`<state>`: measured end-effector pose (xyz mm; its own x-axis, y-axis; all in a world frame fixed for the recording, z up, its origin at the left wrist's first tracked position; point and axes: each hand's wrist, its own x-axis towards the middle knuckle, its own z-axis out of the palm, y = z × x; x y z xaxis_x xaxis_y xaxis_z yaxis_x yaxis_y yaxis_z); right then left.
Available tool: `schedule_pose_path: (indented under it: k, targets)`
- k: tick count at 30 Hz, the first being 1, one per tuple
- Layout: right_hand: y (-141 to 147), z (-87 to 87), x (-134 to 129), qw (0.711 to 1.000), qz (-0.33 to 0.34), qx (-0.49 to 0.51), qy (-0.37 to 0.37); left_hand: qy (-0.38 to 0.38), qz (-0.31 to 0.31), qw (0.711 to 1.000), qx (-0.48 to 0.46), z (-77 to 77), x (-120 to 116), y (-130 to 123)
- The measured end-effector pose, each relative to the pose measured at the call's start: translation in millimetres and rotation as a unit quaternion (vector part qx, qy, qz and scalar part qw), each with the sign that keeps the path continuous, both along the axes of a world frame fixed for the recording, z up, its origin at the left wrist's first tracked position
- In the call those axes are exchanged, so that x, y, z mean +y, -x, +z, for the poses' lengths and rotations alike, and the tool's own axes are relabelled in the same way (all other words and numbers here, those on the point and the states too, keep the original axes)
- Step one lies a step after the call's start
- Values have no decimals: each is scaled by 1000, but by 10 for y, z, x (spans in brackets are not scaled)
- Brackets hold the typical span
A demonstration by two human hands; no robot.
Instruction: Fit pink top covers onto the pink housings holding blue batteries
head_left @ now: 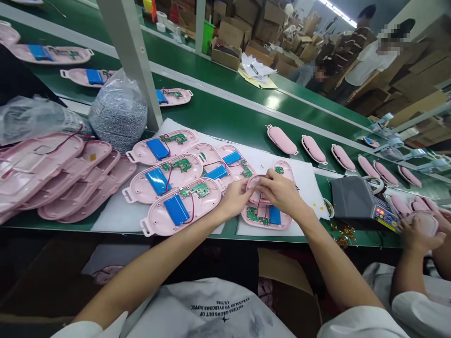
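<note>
Head view. Left hand (235,197) and right hand (278,190) met over a pink shell half (267,217) near the front edge of the white mat (306,180); both sets of fingers were pinched narrow on a small pink part between them, directly above the shell. Shell long axis ran left to right, with blue battery (275,215) and green board (254,215) showing. Both hands equally near.

Left: open shells in rows (165,183); stacked lids (52,173). Far: closed pink cases on the belt (282,140). Right: a co-worker's hand (417,232).

Six open pink shells with blue batteries (175,209) lie at centre, three more on the belt at upper left (94,77), one bag of screws (119,112), one grey machine (354,198) at right.
</note>
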<state>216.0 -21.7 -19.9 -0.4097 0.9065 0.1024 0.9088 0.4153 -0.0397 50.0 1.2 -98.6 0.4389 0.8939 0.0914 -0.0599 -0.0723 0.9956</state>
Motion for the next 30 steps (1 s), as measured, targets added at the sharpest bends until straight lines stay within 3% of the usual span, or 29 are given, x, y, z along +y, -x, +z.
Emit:
schedule_pose_path:
  k: [8,13,18,22,25,28,30]
  targets:
    - [89,-65,7,998,-36,-16,-38,-26,3,1000,17,-2,4,-5]
    - [-132,51,103,982,-167,78,-49,-31,22,999,30,19,-34,2]
    - [-436,100,216,990,-94,108,15,-48,38,996,59,24,-16,22]
    - [-368,219,-25,992,-72,95,-36,-119,-2,988,103,124,-62,100]
    - [-290,188,-516,997,-38,41,-46,-229,-111,952,170,240,-184,243]
    - [-268,-219,-884,999,-13,48,9,-357,-251,872,221,378,-295,401]
    - [-244,-551,-910,996,-33,80,33,-383,-299,821,299,517,-324,480]
